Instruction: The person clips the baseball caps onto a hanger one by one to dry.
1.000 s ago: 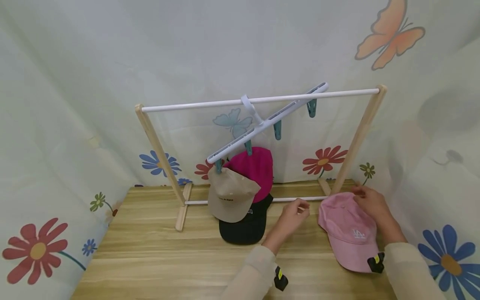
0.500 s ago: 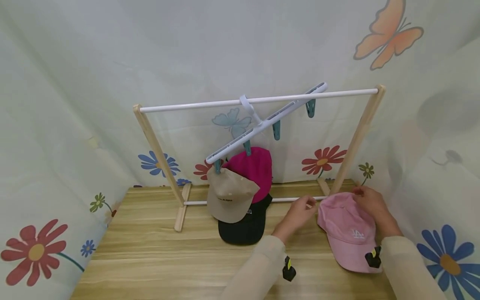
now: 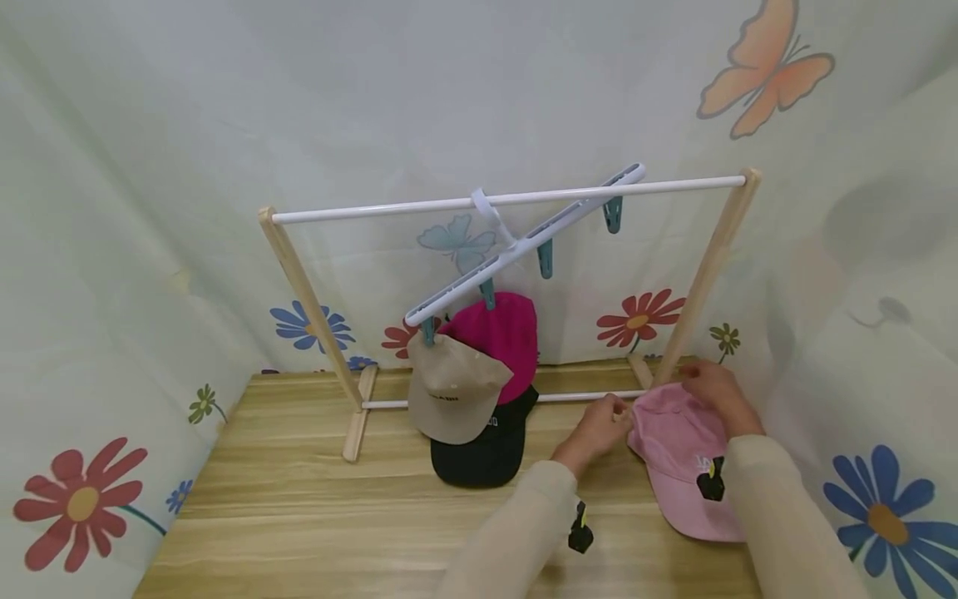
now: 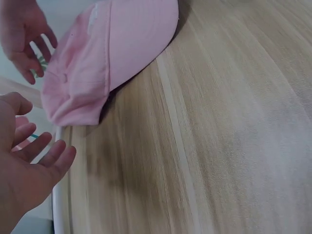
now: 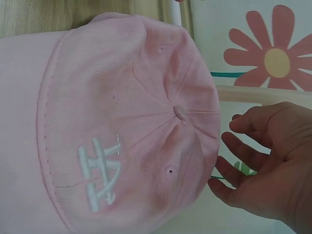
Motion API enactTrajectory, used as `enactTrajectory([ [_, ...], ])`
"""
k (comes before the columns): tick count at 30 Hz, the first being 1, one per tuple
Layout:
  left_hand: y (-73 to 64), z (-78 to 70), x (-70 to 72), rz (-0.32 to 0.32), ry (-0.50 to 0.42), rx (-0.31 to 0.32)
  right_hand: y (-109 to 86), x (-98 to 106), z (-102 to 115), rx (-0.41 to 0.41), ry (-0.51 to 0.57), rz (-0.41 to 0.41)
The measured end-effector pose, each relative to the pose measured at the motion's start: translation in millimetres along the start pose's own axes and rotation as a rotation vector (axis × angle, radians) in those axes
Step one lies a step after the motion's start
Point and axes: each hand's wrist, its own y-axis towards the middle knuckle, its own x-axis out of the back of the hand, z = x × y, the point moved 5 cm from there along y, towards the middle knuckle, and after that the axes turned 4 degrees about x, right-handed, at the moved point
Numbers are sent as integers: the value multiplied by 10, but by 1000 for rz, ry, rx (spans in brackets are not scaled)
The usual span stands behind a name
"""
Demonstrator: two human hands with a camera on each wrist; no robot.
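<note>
A pink cap (image 3: pixel 677 441) with white embroidered letters lies on the table at the right, its brim toward me. My left hand (image 3: pixel 599 428) is just left of the cap's crown; in the left wrist view its fingers (image 4: pixel 41 153) are relaxed and apart from the cap. Behind the crown's far right side is my right hand (image 3: pixel 718 395). The right wrist view shows its loosely bent fingers (image 5: pixel 241 151) close to the crown, with nothing held. A tan cap (image 3: pixel 452 391), a magenta cap (image 3: pixel 505 341) and a black cap (image 3: pixel 482 453) are grouped left of centre.
A white hanger (image 3: pixel 516 249) with several teal clips (image 3: pixel 545 259) hangs slanted from the rack's white top rail (image 3: pixel 359 212). Clips at its lower left hold the tan and magenta caps. The wooden rack post (image 3: pixel 703 279) stands behind the pink cap.
My left hand has moved right, up beside the pink cap. The right hand has shifted slightly left and farther over the crown's back. The hanging caps stay put; the view has turned slightly.
</note>
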Motion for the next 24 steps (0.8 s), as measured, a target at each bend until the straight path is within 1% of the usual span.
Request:
enactTrajectory([
  [4, 34, -7, -47, 5, -9, 32, 62, -28, -10, -14, 7, 35],
  [6, 44, -7, -81, 6, -21, 52, 80, -44, -30, -20, -6, 54],
  [8, 51, 0, -118, 10, -49, 83, 100, -59, -54, -15, -39, 67],
  [13, 65, -18, -205, 28, -129, 131, 128, -84, -95, 12, -134, 71],
  [16, 83, -52, -238, 28, -145, 130, 113, -81, -84, 33, -147, 62],
  [19, 111, -75, -264, 20, -136, 126, 91, -77, -73, 44, -128, 50],
  [24, 146, -69, -298, 8, -143, 137, 67, -74, -103, 59, -146, 21],
])
